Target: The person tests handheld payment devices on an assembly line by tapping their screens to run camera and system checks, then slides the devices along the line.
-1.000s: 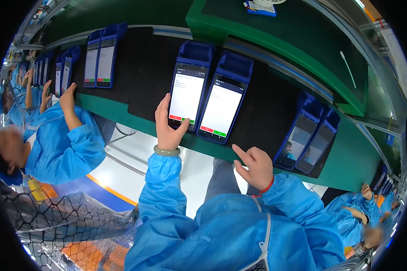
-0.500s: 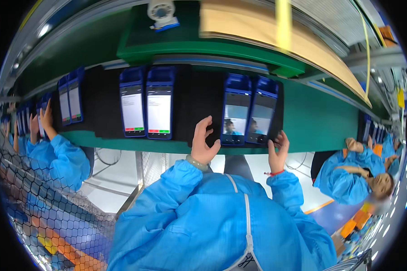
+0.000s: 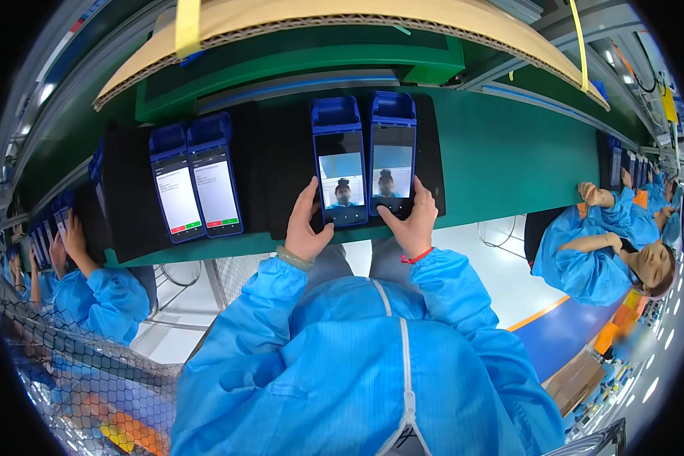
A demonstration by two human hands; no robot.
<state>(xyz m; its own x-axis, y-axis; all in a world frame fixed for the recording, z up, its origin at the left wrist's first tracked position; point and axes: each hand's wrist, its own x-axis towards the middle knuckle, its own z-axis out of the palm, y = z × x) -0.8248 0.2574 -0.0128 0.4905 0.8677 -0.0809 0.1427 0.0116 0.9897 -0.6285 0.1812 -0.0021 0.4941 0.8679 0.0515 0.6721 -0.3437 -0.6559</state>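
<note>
Two blue handheld terminals lie side by side on a black mat (image 3: 281, 163) on the green belt (image 3: 509, 163). My left hand (image 3: 305, 224) rests at the lower left corner of the left terminal (image 3: 339, 163), thumb on the bottom of its screen. Fingers of my right hand (image 3: 412, 220) touch the lower edge of the right terminal (image 3: 392, 156). Both screens show a camera picture of a person. Neither hand lifts its terminal.
Another pair of blue terminals (image 3: 196, 178) with white screens lies further left on the mat. A cardboard sheet (image 3: 342, 23) arches over the green frame above. Co-workers in blue coats sit at the left (image 3: 99, 296) and right (image 3: 593, 254). Wire mesh (image 3: 76, 387) is at lower left.
The view has swung, so the pair under my hands sits at the centre and the white-screen pair has shifted left. My hands moved down to the terminals' lower edges.
</note>
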